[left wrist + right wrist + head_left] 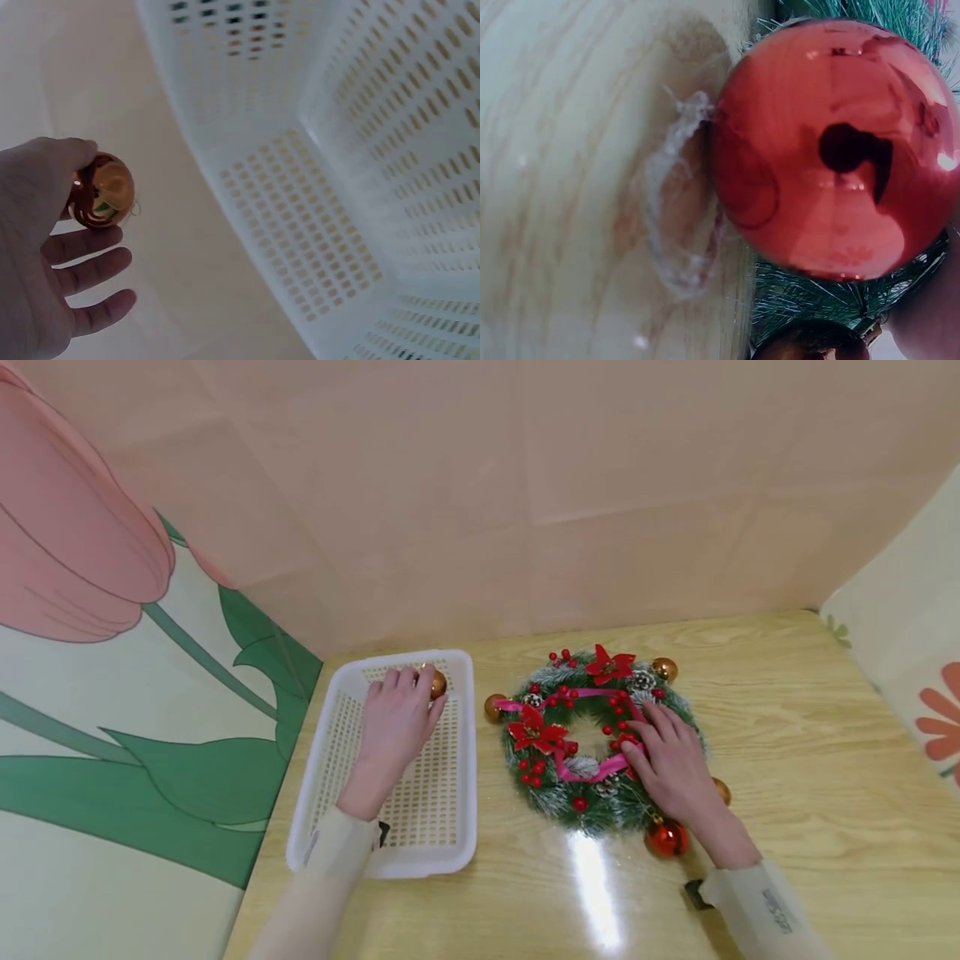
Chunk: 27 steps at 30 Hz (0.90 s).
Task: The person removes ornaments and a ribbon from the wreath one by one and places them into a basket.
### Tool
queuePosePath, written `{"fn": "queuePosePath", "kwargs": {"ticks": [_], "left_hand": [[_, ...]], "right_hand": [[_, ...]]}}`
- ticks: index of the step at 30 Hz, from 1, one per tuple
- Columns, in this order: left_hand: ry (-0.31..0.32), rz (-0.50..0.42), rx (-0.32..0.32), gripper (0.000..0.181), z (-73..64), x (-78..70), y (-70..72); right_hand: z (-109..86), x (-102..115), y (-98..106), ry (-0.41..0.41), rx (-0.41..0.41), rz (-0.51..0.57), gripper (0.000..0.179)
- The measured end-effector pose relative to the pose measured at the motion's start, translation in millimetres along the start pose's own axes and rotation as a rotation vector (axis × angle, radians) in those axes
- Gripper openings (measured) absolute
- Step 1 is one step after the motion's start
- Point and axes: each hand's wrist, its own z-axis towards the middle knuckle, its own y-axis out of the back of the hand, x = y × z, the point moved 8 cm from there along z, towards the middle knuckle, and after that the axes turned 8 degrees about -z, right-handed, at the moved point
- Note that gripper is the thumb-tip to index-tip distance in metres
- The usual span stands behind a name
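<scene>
My left hand [397, 718] pinches a shiny gold Christmas ball [105, 190] between thumb and forefinger, the other fingers spread. In the head view it is over the far part of a white plastic basket [467, 760]. To the right lies a green Christmas wreath [555, 806] with frosted tips, red berries, pine cones and red flowers. A pink ribbon [592, 692] loops over the wreath. My right hand [670, 764] rests on the wreath's right side, its fingers over the berries and greenery. Just below that hand, a red ball [832, 150] hangs at the wreath's edge.
More gold balls sit around the wreath, at its left [494, 707], upper right [665, 670] and lower right [722, 791]. The wooden table [810, 760] meets a pink covered wall [562, 527] at the back. A wall with painted tulips [82, 518] borders the left side.
</scene>
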Motion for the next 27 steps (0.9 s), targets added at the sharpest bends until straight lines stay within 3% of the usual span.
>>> {"fn": "queuePosePath", "kwargs": {"ticks": [6,15,27], "left_hand": [[0.0,0.021,0.076,0.044,-0.4,13.1,-36.6],[0.007,-0.035,0.268,0.043,-10.9,19.1,-95.4],[0.053,-0.023,0.386,0.043,-25.0,32.1,-126.1]], "right_hand": [[1.1,1,-1,0.001,0.0,0.005,0.046],[-5.1,-4,3,-0.01,0.01,0.002,0.047],[-1.4,-1,2,-0.004,0.018,0.005,0.047]]}}
